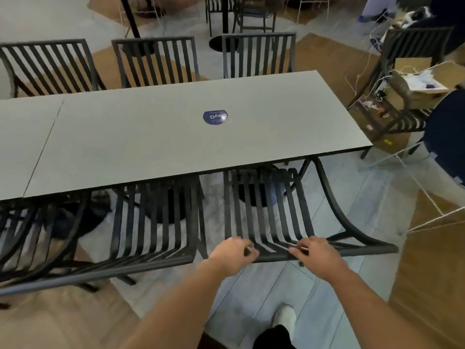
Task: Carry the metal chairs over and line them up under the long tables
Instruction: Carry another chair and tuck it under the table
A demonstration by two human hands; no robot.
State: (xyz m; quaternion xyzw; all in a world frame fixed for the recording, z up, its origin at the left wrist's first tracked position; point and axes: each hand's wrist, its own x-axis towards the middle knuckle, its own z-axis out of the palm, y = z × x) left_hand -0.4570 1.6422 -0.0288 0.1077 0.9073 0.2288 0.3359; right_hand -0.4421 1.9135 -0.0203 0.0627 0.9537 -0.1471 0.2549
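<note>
Both hands grip the top rail of one metal chair [271, 212], the left hand [232, 253] and right hand [315, 251] curled over it, its seat already under the grey bench [151, 137]. I'd push it in straight, level with the neighbouring chair [153, 217] to its left. Three more chairs [154, 59] line the far side; cables trail over the wood floor [427, 273] at right.

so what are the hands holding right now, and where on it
Both hold the same metal chair, the one on the right of the near row. The left hand and the right hand each grip the top rail of its slatted backrest.
</note>
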